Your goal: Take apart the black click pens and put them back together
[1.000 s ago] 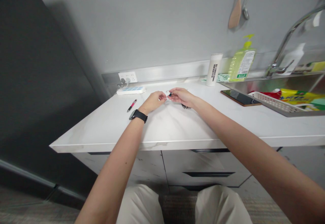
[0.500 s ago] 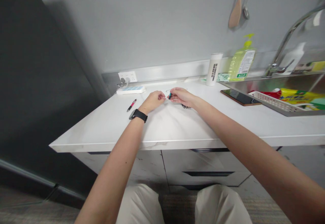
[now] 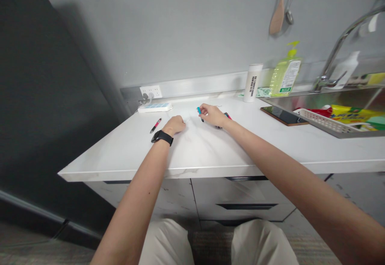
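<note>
My right hand (image 3: 211,115) pinches a short blue and black pen (image 3: 199,113) between thumb and fingers, tilted just above the white countertop (image 3: 192,148). To its left, my left hand (image 3: 176,124) is closed with the fingers curled under. A faint thin, pale piece shows by its fingertips, too small to name. Beyond the left hand a pink and black pen (image 3: 155,125) lies on the counter. Another pen with a pink end (image 3: 227,115) lies partly hidden behind my right wrist.
A white power strip (image 3: 155,107) lies near the wall at the back left. Right of my hands stand a white canister (image 3: 253,83) and a yellow-green pump bottle (image 3: 286,74). A phone (image 3: 284,116) lies beside the sink with its perforated white tray (image 3: 325,121).
My hands have moved apart: the left has drawn back to the left and curled more. The right still holds the blue pen, which now shows more of its length.
</note>
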Action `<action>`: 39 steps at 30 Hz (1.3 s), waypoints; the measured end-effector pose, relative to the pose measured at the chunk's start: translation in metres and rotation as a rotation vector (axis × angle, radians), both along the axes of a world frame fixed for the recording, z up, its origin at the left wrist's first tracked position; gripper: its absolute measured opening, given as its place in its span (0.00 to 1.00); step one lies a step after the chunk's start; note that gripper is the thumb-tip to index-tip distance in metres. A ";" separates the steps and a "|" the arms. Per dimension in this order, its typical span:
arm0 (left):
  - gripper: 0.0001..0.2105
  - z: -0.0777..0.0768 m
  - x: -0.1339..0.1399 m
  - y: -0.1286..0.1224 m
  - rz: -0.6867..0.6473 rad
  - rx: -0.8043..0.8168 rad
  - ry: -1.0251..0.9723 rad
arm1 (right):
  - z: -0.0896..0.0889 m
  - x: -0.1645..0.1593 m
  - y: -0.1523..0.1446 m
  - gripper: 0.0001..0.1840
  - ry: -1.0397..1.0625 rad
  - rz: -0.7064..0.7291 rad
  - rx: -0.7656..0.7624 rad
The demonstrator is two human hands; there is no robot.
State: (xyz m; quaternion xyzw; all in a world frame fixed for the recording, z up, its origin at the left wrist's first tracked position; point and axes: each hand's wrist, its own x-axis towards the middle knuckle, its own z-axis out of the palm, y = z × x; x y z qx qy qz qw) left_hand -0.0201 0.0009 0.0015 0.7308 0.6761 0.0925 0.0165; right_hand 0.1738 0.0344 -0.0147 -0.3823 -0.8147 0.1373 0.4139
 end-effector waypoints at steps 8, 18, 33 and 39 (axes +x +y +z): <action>0.05 -0.001 0.001 0.005 -0.018 0.216 -0.270 | 0.003 0.002 -0.005 0.13 -0.074 -0.055 0.021; 0.17 0.002 0.010 0.010 -0.311 0.369 -0.765 | 0.009 0.002 -0.013 0.13 -0.105 -0.120 -0.004; 0.34 0.008 0.014 -0.004 -0.254 0.253 -0.834 | 0.011 0.002 -0.016 0.14 -0.129 -0.120 -0.037; 0.30 0.008 0.012 -0.003 -0.248 0.263 -0.838 | 0.010 0.002 -0.015 0.14 -0.126 -0.125 -0.036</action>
